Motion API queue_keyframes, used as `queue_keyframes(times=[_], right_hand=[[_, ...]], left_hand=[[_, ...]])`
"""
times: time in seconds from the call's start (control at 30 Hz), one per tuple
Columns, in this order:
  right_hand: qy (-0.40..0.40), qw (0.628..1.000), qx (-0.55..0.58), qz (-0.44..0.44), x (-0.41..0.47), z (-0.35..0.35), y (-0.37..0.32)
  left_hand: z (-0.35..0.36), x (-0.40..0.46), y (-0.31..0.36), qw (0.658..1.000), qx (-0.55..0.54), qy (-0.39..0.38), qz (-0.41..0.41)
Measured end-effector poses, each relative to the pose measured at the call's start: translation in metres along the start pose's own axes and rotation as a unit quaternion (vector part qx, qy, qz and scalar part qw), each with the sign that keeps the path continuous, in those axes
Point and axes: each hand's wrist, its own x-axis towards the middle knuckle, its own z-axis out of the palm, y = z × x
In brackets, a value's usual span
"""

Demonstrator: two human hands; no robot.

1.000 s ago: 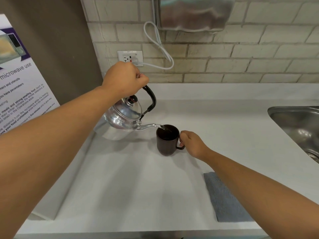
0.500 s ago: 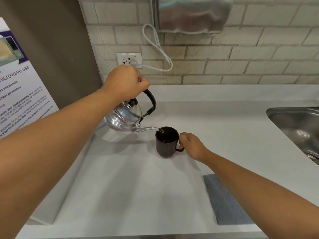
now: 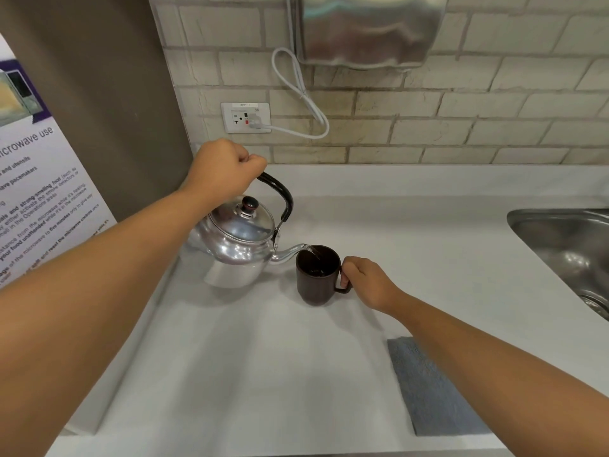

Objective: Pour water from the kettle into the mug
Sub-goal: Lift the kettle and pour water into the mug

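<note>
Grip first: the left hand point(image 3: 223, 169) is fisted shut around the black handle of the kettle point(image 3: 240, 240), held tipped at nine o'clock of the mug point(image 3: 317, 275), while the right hand point(image 3: 364, 281) pinches the mug's handle from three o'clock, steadying it on the counter point(image 3: 263, 357). To pour well, I'd judge, hold this tilt so the thin stream off the spout point(image 3: 291, 253) lands inside the rim, then level off before the mug fills. Against the earlier frames the tipped kettle sits a little lower and water runs on.
</note>
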Motion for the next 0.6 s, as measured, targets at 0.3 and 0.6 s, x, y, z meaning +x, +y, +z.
queue_keyframes(times=[0.3, 0.6], right_hand=[[-0.033, 0.999, -0.017, -0.008, 0.005, -0.009, -0.003], [0.007, 0.991, -0.124, -0.044, 0.04, -0.037, -0.067]], left_hand=[[-0.004, -0.005, -0.019, 0.99, -0.102, 0.037, -0.095], [-0.022, 0.008, -0.043, 0.972, -0.156, 0.081, -0.154]])
